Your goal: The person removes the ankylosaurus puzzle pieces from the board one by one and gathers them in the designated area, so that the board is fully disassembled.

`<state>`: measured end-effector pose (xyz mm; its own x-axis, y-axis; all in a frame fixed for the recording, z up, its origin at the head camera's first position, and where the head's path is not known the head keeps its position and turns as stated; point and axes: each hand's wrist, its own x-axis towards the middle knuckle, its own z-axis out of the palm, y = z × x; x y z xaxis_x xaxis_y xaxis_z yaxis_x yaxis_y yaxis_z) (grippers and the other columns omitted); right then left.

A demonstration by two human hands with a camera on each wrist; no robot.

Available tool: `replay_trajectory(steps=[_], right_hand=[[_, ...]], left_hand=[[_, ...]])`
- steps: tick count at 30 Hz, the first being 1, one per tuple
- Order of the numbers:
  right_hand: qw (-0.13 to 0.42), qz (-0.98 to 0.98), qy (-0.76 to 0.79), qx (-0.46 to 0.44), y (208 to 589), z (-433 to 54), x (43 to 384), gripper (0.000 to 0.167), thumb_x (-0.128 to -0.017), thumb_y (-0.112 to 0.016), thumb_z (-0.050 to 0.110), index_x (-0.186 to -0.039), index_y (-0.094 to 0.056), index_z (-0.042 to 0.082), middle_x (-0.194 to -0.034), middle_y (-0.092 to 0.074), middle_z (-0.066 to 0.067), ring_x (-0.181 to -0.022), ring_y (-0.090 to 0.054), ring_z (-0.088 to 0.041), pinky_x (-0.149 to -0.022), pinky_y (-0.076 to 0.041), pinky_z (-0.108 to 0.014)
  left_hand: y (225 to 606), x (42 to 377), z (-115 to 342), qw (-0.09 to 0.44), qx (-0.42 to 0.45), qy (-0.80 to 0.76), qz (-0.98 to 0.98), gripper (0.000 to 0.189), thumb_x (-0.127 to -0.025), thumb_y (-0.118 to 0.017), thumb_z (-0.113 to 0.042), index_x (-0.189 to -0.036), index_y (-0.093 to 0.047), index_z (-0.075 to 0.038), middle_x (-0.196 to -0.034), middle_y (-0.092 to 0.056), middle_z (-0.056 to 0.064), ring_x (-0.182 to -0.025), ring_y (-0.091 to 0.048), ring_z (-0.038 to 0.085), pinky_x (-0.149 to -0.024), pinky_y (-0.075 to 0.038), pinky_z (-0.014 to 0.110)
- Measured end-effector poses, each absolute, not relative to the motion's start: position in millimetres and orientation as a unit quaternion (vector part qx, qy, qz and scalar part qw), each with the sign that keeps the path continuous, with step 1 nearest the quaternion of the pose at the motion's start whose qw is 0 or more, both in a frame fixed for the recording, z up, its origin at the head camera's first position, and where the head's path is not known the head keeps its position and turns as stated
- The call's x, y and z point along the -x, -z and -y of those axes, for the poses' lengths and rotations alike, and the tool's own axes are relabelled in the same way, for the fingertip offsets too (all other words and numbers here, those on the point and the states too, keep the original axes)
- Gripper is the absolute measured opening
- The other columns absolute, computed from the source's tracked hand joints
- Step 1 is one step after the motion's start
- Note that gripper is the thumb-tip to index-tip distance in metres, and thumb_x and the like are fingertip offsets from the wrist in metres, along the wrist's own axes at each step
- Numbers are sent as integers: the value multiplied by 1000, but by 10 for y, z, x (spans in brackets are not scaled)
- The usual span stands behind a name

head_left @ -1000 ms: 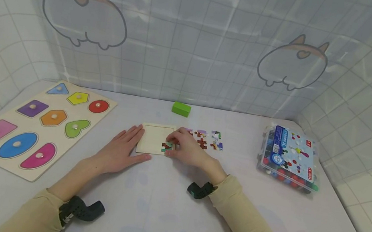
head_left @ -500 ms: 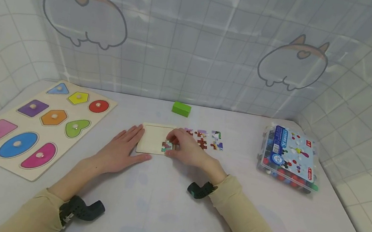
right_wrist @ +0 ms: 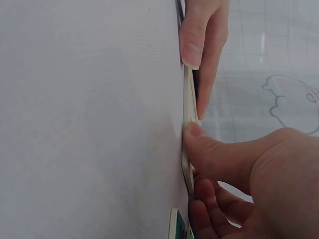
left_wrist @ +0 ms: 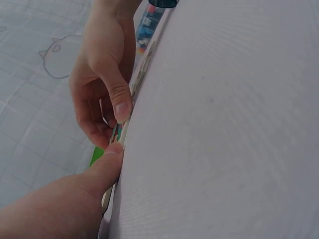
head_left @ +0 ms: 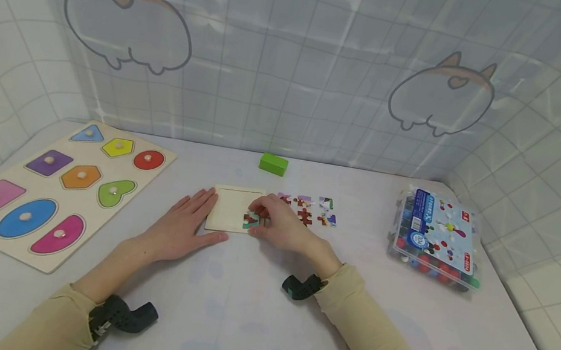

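Note:
A shallow wooden puzzle tray point(head_left: 229, 206) lies on the table in the head view. My left hand point(head_left: 184, 227) lies flat along its left edge, thumb stretched out by the near edge. With thumb and curled fingers, my right hand point(head_left: 281, 222) pinches a green-and-brown jigsaw piece point(head_left: 250, 220) at the tray's near right corner. The hand covers part of the piece and that corner. Beyond the right hand are several loose jigsaw pieces point(head_left: 305, 217). In the right wrist view, the right thumb point(right_wrist: 199, 144) is at the tray's edge.
A green block point(head_left: 273, 165) sits behind the tray. On the left lies a wooden shape board point(head_left: 86, 184) with knobbed coloured pieces. A clear plastic box point(head_left: 438, 240) of coloured balls stands on the right. Tile-patterned curtains point(head_left: 287, 66) enclose the table.
The jigsaw piece under my right fingers has tilted and shifted slightly, and the right fingertips have moved a little left. My left hand has stayed in place.

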<state>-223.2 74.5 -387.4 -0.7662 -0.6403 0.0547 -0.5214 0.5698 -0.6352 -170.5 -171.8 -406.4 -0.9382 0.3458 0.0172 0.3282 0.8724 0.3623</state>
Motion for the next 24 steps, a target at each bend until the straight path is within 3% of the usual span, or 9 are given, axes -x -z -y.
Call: replay_trajectory(steps=[24], right_hand=[[79,-884,322,331,3875,-729,2220,36,-89,-76,13,-122,-64,5,-108,-60,-6,-96,-55,-16,-84,-47,-27]], left_hand=[[4088,1711,1733,27,-173,-183,-967,97,-95,-54,-62,-157,-19,4,-166,-15,20,-153,-13,38,-124,-11,56]])
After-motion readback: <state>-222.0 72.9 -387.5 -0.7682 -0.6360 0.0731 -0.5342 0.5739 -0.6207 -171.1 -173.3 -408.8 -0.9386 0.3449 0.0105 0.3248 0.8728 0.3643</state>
